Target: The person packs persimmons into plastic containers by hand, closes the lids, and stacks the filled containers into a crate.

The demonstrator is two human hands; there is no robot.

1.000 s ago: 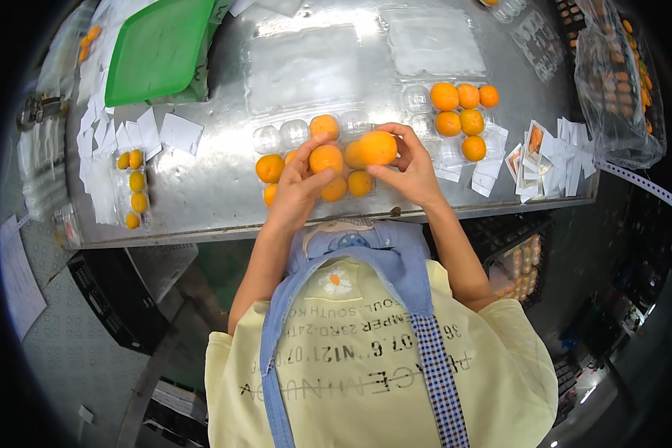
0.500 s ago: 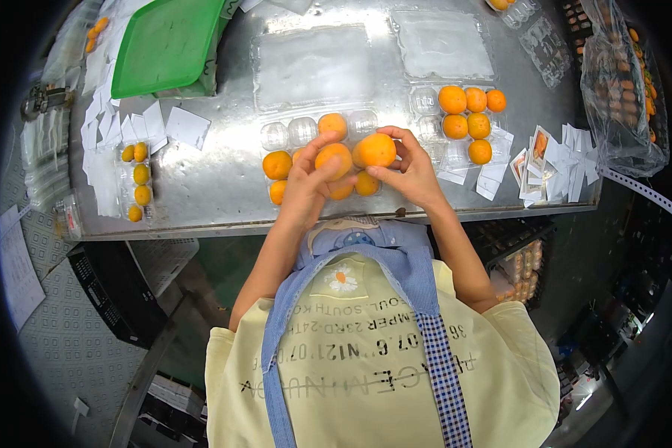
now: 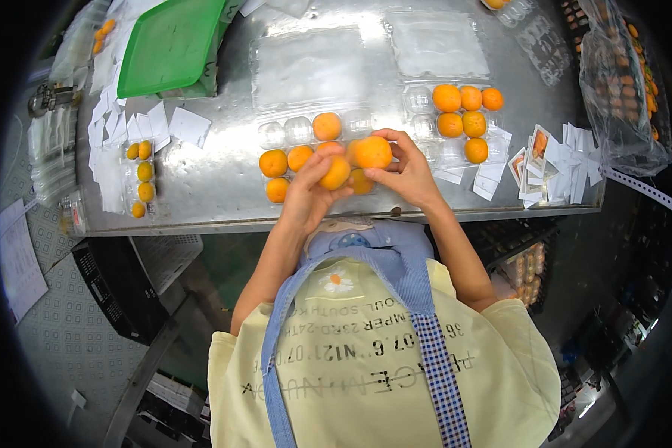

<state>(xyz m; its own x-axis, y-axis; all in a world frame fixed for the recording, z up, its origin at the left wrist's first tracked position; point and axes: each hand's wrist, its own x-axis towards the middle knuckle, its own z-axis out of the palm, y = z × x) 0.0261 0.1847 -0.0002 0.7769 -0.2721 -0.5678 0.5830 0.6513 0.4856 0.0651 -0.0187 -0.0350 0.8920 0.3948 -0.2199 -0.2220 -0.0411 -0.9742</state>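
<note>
My left hand (image 3: 306,196) is curled around an orange (image 3: 334,173), with the thumb side toward the other hand. In my right hand (image 3: 409,173), fingers and thumb grip another orange (image 3: 374,152). Both hands hover over the near part of an open clear plastic clamshell pack (image 3: 271,135). Its moulded cups hold several oranges, among them one in the back row (image 3: 326,126) and two at the left, one (image 3: 273,163) behind the other (image 3: 277,190). The hands and held fruit partly hide the other cups.
Right of the hands, a second open clamshell (image 3: 418,98) holds several oranges. Paper slips and picture cards (image 3: 537,157) lie beyond it. A green tray (image 3: 164,48) stands at the back left, and a narrow pack of small yellow-orange fruit (image 3: 145,172) sits below it.
The left hand has turned and its orange has moved slightly toward the table's front edge. My right hand keeps its orange in nearly the same place. The view has shifted slightly.
</note>
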